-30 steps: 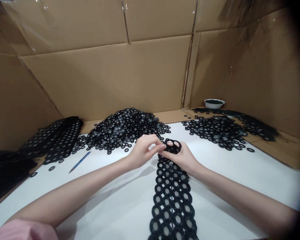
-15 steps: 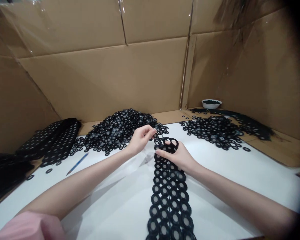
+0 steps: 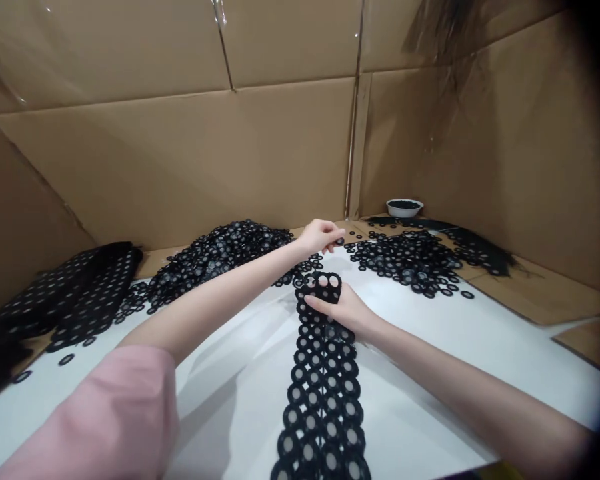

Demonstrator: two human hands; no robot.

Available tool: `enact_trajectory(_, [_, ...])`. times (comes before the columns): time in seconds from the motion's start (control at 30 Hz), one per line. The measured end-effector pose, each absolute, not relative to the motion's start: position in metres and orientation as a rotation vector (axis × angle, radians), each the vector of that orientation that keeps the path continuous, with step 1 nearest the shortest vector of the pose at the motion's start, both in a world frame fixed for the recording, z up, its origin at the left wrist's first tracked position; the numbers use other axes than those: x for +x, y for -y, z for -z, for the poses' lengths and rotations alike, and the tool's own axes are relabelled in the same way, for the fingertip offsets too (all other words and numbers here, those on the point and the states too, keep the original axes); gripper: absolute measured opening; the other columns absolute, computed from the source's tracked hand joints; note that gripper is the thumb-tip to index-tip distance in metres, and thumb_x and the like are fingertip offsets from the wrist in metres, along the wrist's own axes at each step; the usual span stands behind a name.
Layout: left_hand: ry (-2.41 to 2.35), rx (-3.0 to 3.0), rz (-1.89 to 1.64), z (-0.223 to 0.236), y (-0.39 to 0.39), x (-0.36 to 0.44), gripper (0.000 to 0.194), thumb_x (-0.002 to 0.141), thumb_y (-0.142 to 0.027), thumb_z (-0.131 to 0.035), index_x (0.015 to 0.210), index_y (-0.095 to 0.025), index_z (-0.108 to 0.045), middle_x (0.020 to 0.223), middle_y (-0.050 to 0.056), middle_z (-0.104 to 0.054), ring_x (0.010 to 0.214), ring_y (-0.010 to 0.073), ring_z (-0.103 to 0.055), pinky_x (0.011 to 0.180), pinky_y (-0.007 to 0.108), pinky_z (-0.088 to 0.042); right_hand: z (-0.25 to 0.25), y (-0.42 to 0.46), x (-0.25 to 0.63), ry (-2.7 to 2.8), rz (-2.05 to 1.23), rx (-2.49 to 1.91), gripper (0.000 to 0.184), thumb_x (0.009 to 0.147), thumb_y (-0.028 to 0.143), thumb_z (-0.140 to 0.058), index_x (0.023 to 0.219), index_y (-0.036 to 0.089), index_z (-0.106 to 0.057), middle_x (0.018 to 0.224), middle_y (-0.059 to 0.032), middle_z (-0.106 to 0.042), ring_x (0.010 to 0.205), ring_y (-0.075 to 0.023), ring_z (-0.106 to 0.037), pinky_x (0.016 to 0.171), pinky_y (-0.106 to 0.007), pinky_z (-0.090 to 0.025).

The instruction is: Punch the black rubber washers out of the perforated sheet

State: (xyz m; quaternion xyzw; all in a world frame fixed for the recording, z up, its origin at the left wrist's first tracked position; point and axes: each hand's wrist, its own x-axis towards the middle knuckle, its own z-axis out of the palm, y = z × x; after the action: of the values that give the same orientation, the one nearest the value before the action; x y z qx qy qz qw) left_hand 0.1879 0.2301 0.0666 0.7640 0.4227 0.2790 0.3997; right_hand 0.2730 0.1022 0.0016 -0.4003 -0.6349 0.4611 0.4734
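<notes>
Beyond the far end of the strip, my left hand (image 3: 324, 235) is raised with thumb and fingers pinched together. Something small and dark shows at its fingertips, too small to name for sure. My right hand (image 3: 353, 312) grips the far end of a strip of linked black rings (image 3: 325, 387), its thumb lying on top and fingertips showing through the ring holes. Rows of joined rings with pale centres run from that hand towards me over the white surface (image 3: 250, 387).
A large heap of loose black rings (image 3: 220, 250) lies back left, a smaller ring pile (image 3: 410, 257) back right. Folded dotted black pieces (image 3: 95, 287) sit at left. Behind the right pile stands a white bowl (image 3: 404, 212) of dark bits. Cardboard walls (image 3: 280, 153) enclose the table.
My left hand has moved up, right and away from the strip's end. My right hand still grips the strip. The whole view has shifted somewhat, and the blue pencil-like stick is now hidden.
</notes>
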Motion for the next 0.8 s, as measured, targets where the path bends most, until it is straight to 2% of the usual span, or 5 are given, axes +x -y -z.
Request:
enact_trajectory(0.17, [-0.984,1.920,-0.587,-0.052,-0.231,0.242,0.028,0.090,-0.027,-0.052,0.114,-0.012,-0.053,0.113,0.010,-0.056,0.096,0.0214,-0.059,0.080,0.040,-0.051,-0.001,-0.102,0.275,1.476,-1.275,-0.954,0.028,0.068,0.025,-0.067,0.094,0.020,-0.059,0.099,-0.0045,-0.065,0.094,-0.0228,-0.059,0.085,-0.037,-0.046])
enact_trajectory(0.33, [-0.830,1.937,-0.660,-0.071,-0.219,0.262,0.026,0.095,-0.026,-0.041,0.113,-0.014,-0.055,0.113,0.009,-0.057,0.097,0.0203,-0.058,0.083,0.039,-0.050,0.000,-0.102,0.278,1.346,-1.427,-0.973,0.027,0.068,0.022,-0.066,0.093,0.020,-0.059,0.096,-0.0052,-0.068,0.092,-0.0243,-0.062,0.084,-0.039,-0.048])
enact_trajectory(0.4, [-0.780,1.951,-0.690,-0.080,-0.211,0.256,0.036,0.097,-0.030,-0.029,0.110,-0.010,-0.056,0.112,0.007,-0.056,0.099,0.0213,-0.059,0.085,0.039,-0.047,0.000,-0.102,0.279,1.300,-1.468,-0.987,0.029,0.067,0.021,-0.067,0.094,0.020,-0.059,0.098,-0.0054,-0.068,0.093,-0.0245,-0.063,0.084,-0.039,-0.049])
enact_trajectory(0.63, [-0.709,2.106,-0.836,-0.098,-0.179,0.198,0.027,0.090,-0.022,-0.048,0.113,-0.010,-0.056,0.123,0.015,-0.056,0.112,0.0221,-0.053,0.090,0.031,-0.046,0.001,-0.100,0.276,1.241,-1.552,-1.010,0.029,0.068,0.020,-0.068,0.096,0.019,-0.060,0.101,-0.0070,-0.068,0.091,-0.0241,-0.064,0.084,-0.040,-0.049])
enact_trajectory(0.8, [-0.623,2.336,-0.869,-0.096,-0.140,0.142,0.023,0.090,-0.022,-0.047,0.107,-0.014,-0.061,0.111,0.010,-0.063,0.101,0.0182,-0.059,0.091,0.032,-0.045,0.004,-0.099,0.275,1.265,-1.551,-0.975,0.029,0.069,0.022,-0.068,0.097,0.021,-0.061,0.100,-0.0047,-0.068,0.092,-0.0227,-0.063,0.083,-0.038,-0.049])
